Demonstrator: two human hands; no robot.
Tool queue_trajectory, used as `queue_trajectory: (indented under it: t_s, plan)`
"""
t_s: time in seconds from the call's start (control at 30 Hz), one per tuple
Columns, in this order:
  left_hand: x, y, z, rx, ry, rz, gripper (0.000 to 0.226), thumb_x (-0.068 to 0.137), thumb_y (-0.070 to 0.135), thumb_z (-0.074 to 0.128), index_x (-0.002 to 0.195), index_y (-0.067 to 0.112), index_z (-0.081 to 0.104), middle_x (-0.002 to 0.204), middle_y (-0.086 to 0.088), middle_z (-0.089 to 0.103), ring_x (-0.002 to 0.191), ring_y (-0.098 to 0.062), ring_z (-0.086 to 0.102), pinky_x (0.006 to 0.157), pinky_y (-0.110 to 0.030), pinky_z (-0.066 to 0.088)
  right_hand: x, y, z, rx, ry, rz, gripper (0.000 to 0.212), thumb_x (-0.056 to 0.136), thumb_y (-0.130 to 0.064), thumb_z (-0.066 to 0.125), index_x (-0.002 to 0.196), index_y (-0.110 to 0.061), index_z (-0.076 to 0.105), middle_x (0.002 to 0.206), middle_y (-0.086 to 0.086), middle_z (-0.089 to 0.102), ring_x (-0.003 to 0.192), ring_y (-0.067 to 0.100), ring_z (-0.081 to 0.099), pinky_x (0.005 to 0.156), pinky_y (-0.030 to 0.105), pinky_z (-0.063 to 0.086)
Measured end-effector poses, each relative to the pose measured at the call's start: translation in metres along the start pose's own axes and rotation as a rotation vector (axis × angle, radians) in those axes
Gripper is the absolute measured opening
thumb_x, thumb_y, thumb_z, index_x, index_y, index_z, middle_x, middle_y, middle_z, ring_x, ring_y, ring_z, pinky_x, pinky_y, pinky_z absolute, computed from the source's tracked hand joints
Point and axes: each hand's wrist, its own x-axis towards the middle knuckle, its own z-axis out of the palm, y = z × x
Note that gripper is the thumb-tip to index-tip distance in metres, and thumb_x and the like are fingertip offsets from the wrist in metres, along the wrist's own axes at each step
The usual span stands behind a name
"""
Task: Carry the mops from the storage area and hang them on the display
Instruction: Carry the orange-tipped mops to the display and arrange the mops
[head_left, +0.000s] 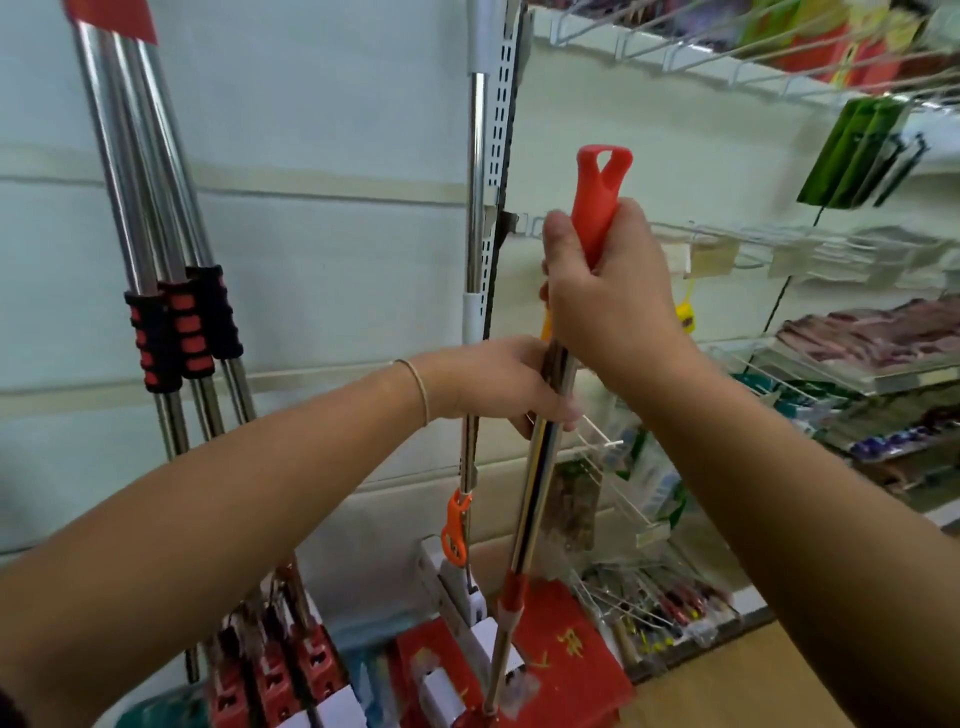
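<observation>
Steel shaft: left hand (511, 384) wraps it, closed.
Red grip: right hand (615, 296) clenches it.
Risk: mop (540, 467) may clip hanging mops (176, 322), missing the hook.

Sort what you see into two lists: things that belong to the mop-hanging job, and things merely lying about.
Job: held mop, right hand on its red handle, left hand on the shaft, hung mops, white-handled mop.
Lying about: green packets, price tags, red cloth.
</observation>
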Motion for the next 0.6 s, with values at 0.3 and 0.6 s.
queue_trajectory:
  t_s: [0.3, 0.6]
  plan:
    - [0.024, 0.010, -0.017, -0.117, 0.298, 0.006, 0.015, 0.095, 0.031, 0.057, 0.098, 0.017, 0.061, 0.093, -0.003, 0.073, 0.093, -0.022, 0.071, 0.076, -0.030, 0.052, 0.059, 0.010, -0.001, 0.039, -0.092, -0.056, 0.018, 0.101, -0.041, 0.051, 0.101, -0.023, 0.047, 0.097, 0.011, 0.064, 0.084, 0.027, 0.067, 0.076, 0.052, 0.057]
    - [0.042, 0.035, -0.047, -0.208, 0.530, -0.027, 0.021, 0.095, 0.021, 0.059, 0.107, 0.004, 0.058, 0.092, -0.014, 0.070, 0.087, -0.033, 0.072, 0.081, -0.043, 0.057, 0.117, 0.006, 0.001, 0.074, -0.159, -0.118, 0.029, 0.098, -0.046, 0.052, 0.092, -0.018, 0.051, 0.089, 0.010, 0.065, 0.081, 0.029, 0.070, 0.076, 0.052, 0.058]
